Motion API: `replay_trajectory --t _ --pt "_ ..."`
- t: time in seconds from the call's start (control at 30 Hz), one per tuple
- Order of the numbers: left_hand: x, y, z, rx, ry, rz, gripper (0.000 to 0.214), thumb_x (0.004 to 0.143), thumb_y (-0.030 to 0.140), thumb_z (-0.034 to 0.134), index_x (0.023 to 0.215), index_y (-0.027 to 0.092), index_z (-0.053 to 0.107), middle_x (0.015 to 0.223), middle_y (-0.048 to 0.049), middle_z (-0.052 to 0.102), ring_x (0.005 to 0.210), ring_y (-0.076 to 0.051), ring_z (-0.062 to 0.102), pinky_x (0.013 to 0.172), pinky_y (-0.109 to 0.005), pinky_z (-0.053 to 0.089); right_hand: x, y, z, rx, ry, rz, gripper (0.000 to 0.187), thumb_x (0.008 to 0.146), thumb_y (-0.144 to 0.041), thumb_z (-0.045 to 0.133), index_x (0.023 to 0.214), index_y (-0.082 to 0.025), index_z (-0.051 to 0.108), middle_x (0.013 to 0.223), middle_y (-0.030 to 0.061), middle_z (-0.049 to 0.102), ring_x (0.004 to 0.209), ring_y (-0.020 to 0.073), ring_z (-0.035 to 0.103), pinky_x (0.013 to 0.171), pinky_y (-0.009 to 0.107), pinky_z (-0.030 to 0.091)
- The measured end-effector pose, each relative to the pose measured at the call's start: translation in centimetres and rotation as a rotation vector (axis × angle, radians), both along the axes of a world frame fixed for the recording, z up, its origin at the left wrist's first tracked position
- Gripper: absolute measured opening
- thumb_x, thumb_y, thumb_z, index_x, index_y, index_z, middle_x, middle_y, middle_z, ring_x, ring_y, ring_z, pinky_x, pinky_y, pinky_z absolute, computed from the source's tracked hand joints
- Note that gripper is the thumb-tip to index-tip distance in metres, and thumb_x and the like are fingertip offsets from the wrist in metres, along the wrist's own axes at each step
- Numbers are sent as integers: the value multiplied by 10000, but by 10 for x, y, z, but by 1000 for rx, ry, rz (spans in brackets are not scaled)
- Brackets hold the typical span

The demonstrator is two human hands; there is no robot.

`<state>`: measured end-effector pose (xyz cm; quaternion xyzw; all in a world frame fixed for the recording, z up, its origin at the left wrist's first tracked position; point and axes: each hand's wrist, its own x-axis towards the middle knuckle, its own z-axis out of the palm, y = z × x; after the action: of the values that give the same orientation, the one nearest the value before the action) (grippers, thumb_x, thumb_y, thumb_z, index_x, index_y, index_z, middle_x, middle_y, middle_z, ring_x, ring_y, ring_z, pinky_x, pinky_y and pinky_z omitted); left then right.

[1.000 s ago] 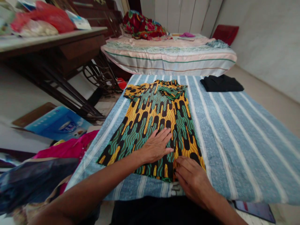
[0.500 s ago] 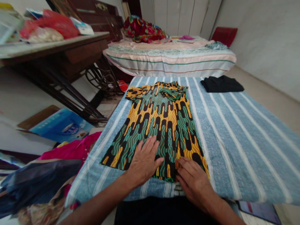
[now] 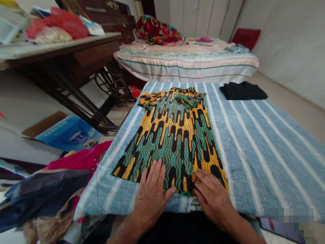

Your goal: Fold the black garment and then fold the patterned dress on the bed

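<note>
A short-sleeved patterned garment (image 3: 175,135) in green, yellow and black lies spread on a blue-and-white striped cloth. Its right side is folded inward, and the right-hand sleeve rests over the front near the collar. My left hand (image 3: 151,193) lies flat on the garment's lower left part, fingers stretched out and thumb apart. At the hem, my right hand (image 3: 213,195) has its fingers bent and close together on the folded-in edge; the fabric under them is partly hidden.
A folded black garment (image 3: 243,90) lies at the far right of the striped cloth (image 3: 256,135). To the left stand a sewing-machine table (image 3: 76,47), a blue box (image 3: 73,134) and heaped clothes (image 3: 50,189). Behind is a bed (image 3: 188,66); a phone (image 3: 279,228) lies at lower right.
My left hand has slid down the garment toward the hem. My right hand stays at the folded edge. The whole view has shifted slightly.
</note>
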<state>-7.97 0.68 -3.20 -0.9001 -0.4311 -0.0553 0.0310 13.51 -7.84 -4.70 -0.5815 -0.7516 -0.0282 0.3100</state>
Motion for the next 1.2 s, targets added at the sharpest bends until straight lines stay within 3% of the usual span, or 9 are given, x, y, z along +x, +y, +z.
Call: replay_trajectory --t 0.3,1.2 --pt "-3 0 -4 119 -37 -60 667 861 561 396 1290 56 472 1384 -200 438 1293 -319 386 1017 -491 361 -2 -1 2 6 2 -15 195 846 -117 467 975 -139 610 1144 135 617 1130 248 547 945 439 489" --pt "-1 0 -5 166 -16 -74 738 841 606 392 1264 10 492 1378 -242 426 1281 -351 388 1011 -513 338 -2 -1 3 33 9 -16 177 837 -112 485 962 -139 608 1162 138 609 1144 250 538 961 435 481"
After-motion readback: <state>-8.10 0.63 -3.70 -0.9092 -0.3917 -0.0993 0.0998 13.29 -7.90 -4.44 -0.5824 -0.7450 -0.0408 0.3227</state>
